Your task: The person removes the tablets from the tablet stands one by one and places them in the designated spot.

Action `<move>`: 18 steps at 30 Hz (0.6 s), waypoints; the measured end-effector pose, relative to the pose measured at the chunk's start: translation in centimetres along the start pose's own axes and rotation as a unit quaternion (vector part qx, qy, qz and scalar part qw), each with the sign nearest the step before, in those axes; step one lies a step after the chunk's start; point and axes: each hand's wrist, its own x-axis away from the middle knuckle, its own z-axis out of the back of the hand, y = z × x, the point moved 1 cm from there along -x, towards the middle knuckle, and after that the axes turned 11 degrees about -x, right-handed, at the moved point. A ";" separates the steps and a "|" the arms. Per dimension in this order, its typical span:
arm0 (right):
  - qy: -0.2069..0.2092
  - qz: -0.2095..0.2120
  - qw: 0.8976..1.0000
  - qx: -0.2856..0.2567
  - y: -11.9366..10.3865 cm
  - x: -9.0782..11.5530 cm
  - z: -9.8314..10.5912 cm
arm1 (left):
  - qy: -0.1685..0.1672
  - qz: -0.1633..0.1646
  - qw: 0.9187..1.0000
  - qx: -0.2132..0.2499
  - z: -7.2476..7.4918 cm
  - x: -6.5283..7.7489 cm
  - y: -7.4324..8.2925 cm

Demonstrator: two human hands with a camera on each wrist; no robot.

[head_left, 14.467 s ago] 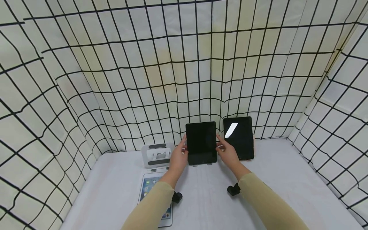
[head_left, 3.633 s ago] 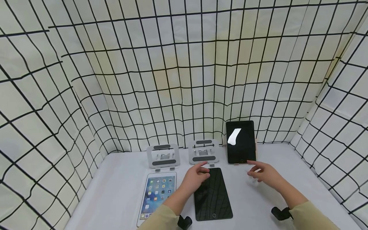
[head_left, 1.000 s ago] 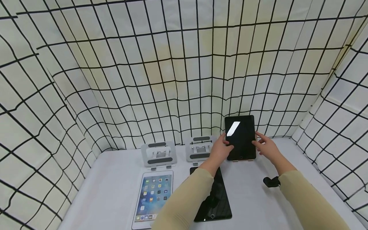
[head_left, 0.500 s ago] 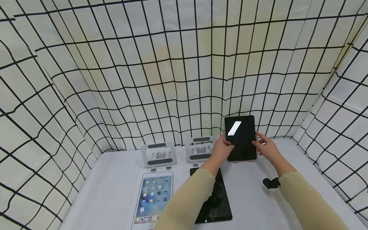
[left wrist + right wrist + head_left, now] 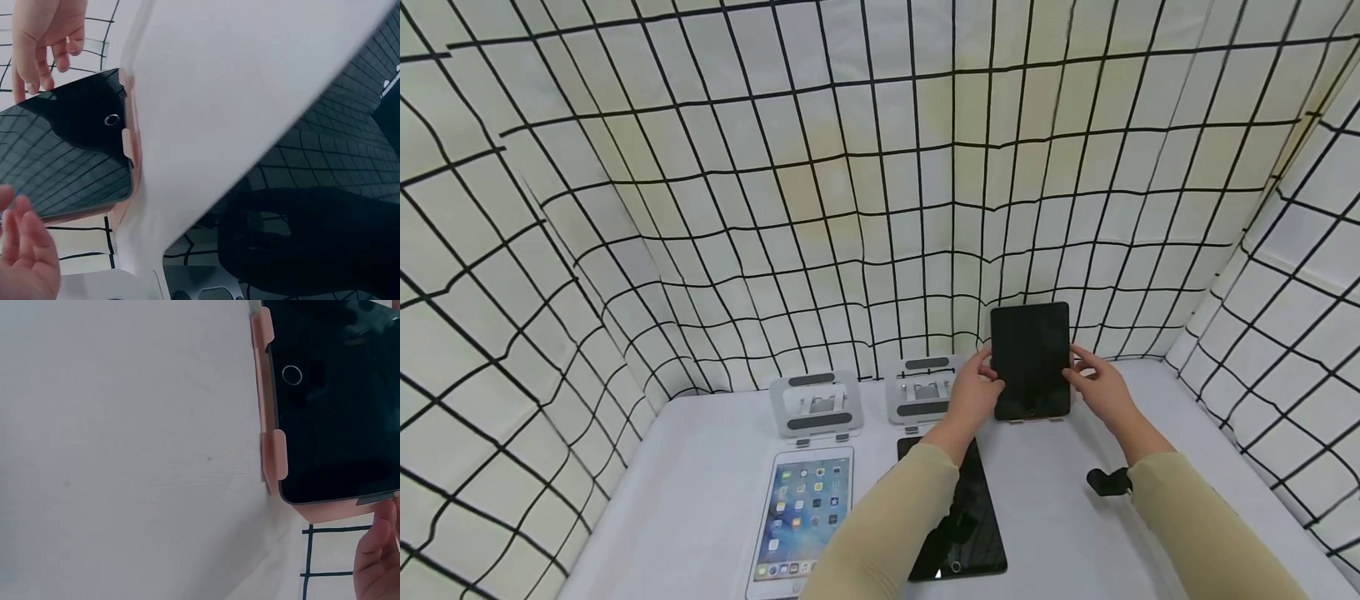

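Note:
At the back right of the table, a black tablet [image 5: 1032, 361] leans upright on a pink stand [image 5: 275, 455], its lower edge behind the stand's two front lips. My left hand [image 5: 974, 392] holds the tablet's left side, thumb at the front edge. On the opposite side my right hand [image 5: 1101, 387] grips the right edge, thumb in front and fingers partly hidden behind. Both hands also show beside the tablet in the left wrist view. Below my left forearm lies a second black tablet [image 5: 976, 533], partly covered by the sleeve.
A white tablet [image 5: 803, 512] with a lit screen lies flat at the left. Behind the flat tablets stand two grey tablet stands, the left stand [image 5: 817, 422] and the middle stand [image 5: 918, 408]. A white cloth wall with black grid lines [image 5: 880, 208] rises behind the table.
Earlier my hands held the other black tablet upright on the middle stand; it then came to lie flat. My hands moved right to the standing tablet, whose bright reflection has just gone.

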 end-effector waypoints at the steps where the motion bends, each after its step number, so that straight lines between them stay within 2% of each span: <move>1: 0.006 0.007 1.000 0.003 0.1 0.1 0.0 | 0.007 -0.007 1.000 -0.008 0.0 0.1 -0.1; 6: 0.025 0.034 0.999 0.019 0.4 0.8 0.0 | 0.045 -0.034 0.997 -0.049 -0.1 0.3 -0.4; 11: 0.036 0.054 0.998 0.020 0.7 1.3 0.0 | 0.065 -0.038 0.996 -0.049 -0.4 0.5 -0.5; 18: 0.047 0.053 0.997 -0.016 1.1 1.2 -0.2 | 0.087 -0.044 0.994 -0.042 -0.6 0.6 -1.0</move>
